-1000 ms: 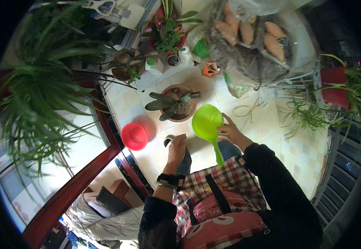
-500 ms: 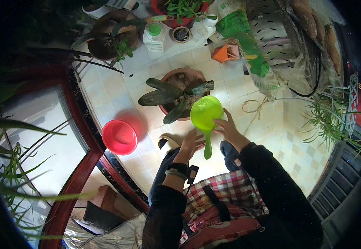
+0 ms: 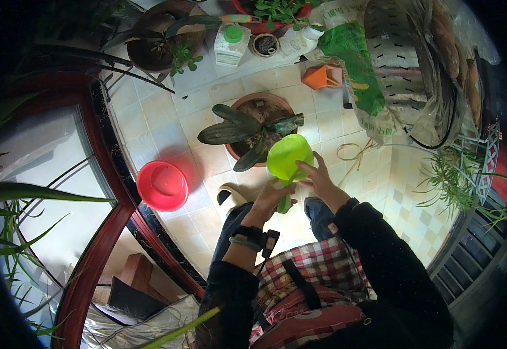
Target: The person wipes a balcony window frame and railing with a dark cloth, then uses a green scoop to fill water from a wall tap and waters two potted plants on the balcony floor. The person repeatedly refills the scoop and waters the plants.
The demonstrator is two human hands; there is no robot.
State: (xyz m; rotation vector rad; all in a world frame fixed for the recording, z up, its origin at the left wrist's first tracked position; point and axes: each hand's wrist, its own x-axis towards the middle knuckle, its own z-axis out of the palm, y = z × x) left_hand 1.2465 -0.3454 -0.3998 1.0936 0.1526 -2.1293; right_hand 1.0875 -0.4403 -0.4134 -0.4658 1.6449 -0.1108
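A bright green plastic water scoop (image 3: 288, 156) is between my two hands, in front of the potted plant. My left hand (image 3: 273, 196) is closed round its handle, the end of which shows below the fingers. My right hand (image 3: 321, 181) grips the right side of the scoop's bowl with thumb and fingers. Just beyond the scoop stands a round clay pot (image 3: 265, 103) of soil, holding a plant with broad dark green leaves (image 3: 230, 132). Whether the scoop has anything in it I cannot tell.
A red basin (image 3: 163, 186) sits on the tiled floor at left. Along the back are a white bottle with a green cap (image 3: 232, 43), a small pot of soil (image 3: 265, 45) and an orange planter (image 3: 321, 77). A green-and-white sack (image 3: 355, 64) lies at back right.
My left hand has moved up and right to close round the scoop's handle. The scoop's bowl has tipped slightly. My right hand stays on the bowl. The view has shifted a little.
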